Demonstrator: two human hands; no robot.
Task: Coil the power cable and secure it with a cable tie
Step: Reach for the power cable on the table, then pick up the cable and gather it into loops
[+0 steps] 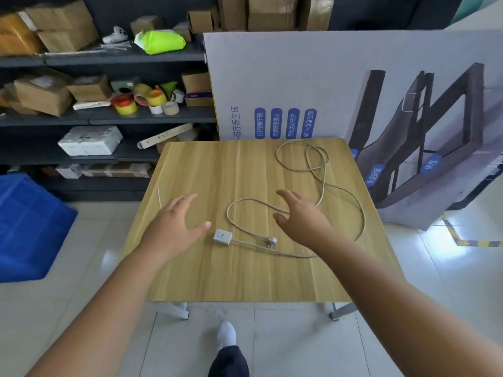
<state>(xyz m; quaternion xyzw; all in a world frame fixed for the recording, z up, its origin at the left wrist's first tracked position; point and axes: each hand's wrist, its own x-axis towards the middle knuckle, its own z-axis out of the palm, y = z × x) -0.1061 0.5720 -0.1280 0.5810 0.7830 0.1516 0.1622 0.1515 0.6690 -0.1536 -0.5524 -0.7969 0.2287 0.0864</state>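
A long pale grey power cable (321, 170) lies in loose loops across the wooden table (245, 273). Its white socket block (222, 237) and its plug (271, 240) rest near the table's middle. A thin white cable tie (159, 197) lies at the table's left edge. My left hand (174, 224) hovers open just left of the socket block, fingers spread. My right hand (302, 216) hovers open over a cable loop, right of the plug. Neither hand holds anything.
A large printed cardboard box (340, 85) stands behind and to the right of the table. Dark shelves (109, 115) with boxes and tape rolls are at the left. A blue crate (27, 227) sits on the tiled floor at the left. My foot (227, 333) is below the table's front edge.
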